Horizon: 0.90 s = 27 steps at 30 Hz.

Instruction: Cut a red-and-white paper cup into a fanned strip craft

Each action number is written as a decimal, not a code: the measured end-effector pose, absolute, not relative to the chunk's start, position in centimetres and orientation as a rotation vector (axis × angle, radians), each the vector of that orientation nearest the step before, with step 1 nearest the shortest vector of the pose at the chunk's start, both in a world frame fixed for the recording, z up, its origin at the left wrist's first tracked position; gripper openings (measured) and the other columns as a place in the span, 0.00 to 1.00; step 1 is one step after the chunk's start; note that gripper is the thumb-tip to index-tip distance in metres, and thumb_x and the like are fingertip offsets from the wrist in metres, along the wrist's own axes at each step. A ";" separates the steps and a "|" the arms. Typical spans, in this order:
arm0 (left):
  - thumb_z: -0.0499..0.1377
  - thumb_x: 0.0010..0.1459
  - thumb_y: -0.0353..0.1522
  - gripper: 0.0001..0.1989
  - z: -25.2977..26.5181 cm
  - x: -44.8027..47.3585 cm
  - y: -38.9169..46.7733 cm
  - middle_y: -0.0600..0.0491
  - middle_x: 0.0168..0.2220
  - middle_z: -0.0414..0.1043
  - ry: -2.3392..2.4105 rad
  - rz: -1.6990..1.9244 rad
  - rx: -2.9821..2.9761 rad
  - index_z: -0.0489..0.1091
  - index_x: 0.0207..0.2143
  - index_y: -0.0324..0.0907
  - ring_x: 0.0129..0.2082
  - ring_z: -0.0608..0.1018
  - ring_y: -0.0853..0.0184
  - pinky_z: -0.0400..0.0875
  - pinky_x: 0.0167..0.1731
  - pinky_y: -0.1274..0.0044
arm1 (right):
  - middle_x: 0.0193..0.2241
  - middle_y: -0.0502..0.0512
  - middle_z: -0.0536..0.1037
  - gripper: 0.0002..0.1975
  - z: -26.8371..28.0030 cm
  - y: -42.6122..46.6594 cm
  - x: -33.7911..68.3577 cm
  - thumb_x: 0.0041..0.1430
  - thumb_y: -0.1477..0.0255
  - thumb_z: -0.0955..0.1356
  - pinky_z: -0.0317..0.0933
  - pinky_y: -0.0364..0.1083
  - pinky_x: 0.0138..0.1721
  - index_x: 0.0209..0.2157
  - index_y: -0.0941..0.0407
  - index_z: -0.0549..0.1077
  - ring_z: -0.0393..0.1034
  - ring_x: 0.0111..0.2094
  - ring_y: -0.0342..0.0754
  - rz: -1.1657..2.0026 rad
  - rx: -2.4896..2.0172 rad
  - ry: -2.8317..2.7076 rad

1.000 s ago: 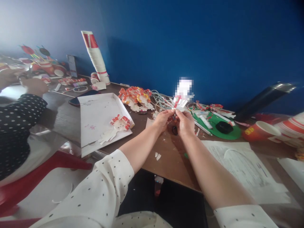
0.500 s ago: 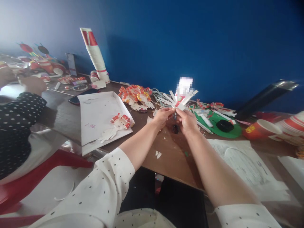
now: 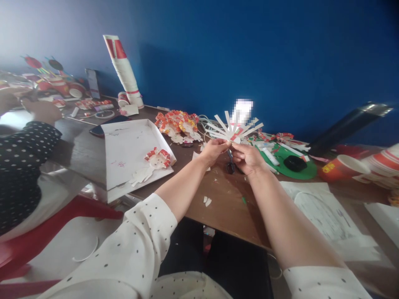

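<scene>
A cut paper piece with white strips fanned out around a red-and-white middle [image 3: 230,132] is pinched at its lower edge between both my hands. My left hand [image 3: 215,150] is closed on it from the left, thumb and fingers together. From the right, my right hand [image 3: 247,157] grips it with thumb and forefinger, the other fingers curled. Dark-handled scissors [image 3: 230,165] lie on the table just below, partly hidden by my right hand. Behind the hands is a heap of red, orange and white paper figures [image 3: 177,124].
A white box lid [image 3: 124,153] holds one paper figure [image 3: 158,160]. To the right are a green sheet [image 3: 304,171] with a black roll, printed papers [image 3: 324,211] and a red paper cup [image 3: 346,168]. A co-worker's sleeve [image 3: 25,143] is at the left.
The paper strips have spread into a wider, more even fan. My right hand has turned slightly, and its fingers show more. The scissors are less covered.
</scene>
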<state>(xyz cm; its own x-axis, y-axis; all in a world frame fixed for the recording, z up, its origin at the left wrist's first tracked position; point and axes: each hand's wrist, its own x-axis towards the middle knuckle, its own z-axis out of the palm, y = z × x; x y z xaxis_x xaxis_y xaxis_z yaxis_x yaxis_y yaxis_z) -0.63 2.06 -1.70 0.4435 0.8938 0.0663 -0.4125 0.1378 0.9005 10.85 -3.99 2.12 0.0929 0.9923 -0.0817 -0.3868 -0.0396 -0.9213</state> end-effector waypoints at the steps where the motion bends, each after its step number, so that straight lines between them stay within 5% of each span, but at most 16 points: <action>1: 0.67 0.49 0.32 0.10 -1.5 -0.7 2.0 0.55 0.22 0.67 0.556 1.011 1.035 0.71 0.24 0.35 0.25 0.68 0.76 0.62 0.32 0.80 | 0.17 0.40 0.57 0.11 2.2 -4.0 10.9 0.43 0.75 0.75 0.44 0.34 0.14 0.24 0.59 0.68 0.43 0.15 0.31 1.358 -0.998 -0.800; 7: 0.70 0.45 0.35 0.13 -0.9 -1.0 1.6 0.52 0.27 0.72 0.526 0.930 0.935 0.72 0.27 0.35 0.31 0.73 0.72 0.65 0.41 0.75 | 0.19 0.42 0.61 0.07 2.3 -4.1 10.9 0.44 0.76 0.73 0.44 0.33 0.14 0.27 0.59 0.72 0.39 0.15 0.30 1.442 -0.974 -0.794; 12: 0.71 0.43 0.34 0.13 -1.3 -0.9 1.8 0.54 0.28 0.72 0.588 0.963 0.842 0.73 0.29 0.37 0.31 0.72 0.73 0.66 0.40 0.76 | 0.16 0.40 0.59 0.14 1.8 -3.7 11.3 0.40 0.71 0.77 0.47 0.36 0.16 0.27 0.57 0.71 0.47 0.17 0.33 1.206 -1.061 -0.891; 18: 0.69 0.47 0.29 0.09 -1.4 -0.8 1.6 0.53 0.28 0.72 0.421 0.900 0.738 0.73 0.30 0.35 0.27 0.72 0.76 0.66 0.33 0.80 | 0.17 0.41 0.62 0.17 2.0 -3.9 12.1 0.36 0.67 0.78 0.49 0.39 0.18 0.29 0.56 0.73 0.51 0.18 0.35 1.114 -1.158 -0.982; 27: 0.60 0.56 0.23 0.04 -1.1 -0.8 1.2 0.51 0.28 0.74 0.340 0.939 0.555 0.72 0.28 0.34 0.30 0.77 0.74 0.72 0.43 0.78 | 0.21 0.43 0.69 0.18 2.4 -4.1 12.1 0.35 0.66 0.78 0.51 0.38 0.19 0.30 0.56 0.74 0.54 0.19 0.35 1.128 -1.176 -0.950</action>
<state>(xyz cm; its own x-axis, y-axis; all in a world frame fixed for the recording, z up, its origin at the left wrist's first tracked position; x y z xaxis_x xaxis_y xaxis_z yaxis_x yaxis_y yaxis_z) -0.78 1.24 -1.14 0.5529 0.8324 -0.0373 -0.6631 0.4666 0.5854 12.12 -4.11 2.39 0.1993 0.9799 -0.0098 -0.1573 0.0221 -0.9873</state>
